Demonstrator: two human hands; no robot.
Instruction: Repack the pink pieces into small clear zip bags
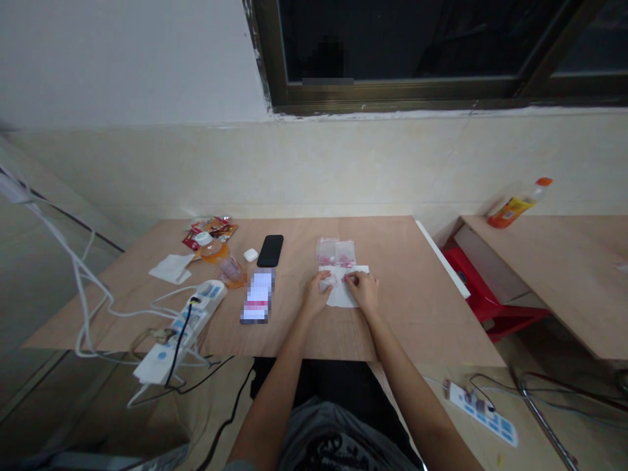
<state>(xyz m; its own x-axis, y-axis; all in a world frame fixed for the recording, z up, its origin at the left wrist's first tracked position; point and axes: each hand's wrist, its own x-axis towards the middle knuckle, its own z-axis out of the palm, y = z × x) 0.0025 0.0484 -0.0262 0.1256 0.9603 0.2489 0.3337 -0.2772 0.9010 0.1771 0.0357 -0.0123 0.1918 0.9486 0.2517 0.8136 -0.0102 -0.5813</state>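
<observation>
A white sheet of paper (343, 298) lies on the wooden table under both my hands. My left hand (316, 294) is closed at the paper's left side, its thumb and fingers on a small clear plastic bag (328, 282). On the right, my right hand (364, 290) pinches at some tiny pink pieces (345, 278) on the paper; their exact kind is too small to tell. Just beyond the paper lie two clear zip bags, a left bag (326, 250) and a right bag (345, 252), with pink bits at their near ends.
Left of my hands are a lit phone (258, 296), a black phone (270, 250), a white case (250, 255) and an orange drink bottle (223, 261). Snack wrappers (210, 230), a tissue (171, 268) and a corded power strip (181, 333) lie farther left. A red stool (483, 294) stands right.
</observation>
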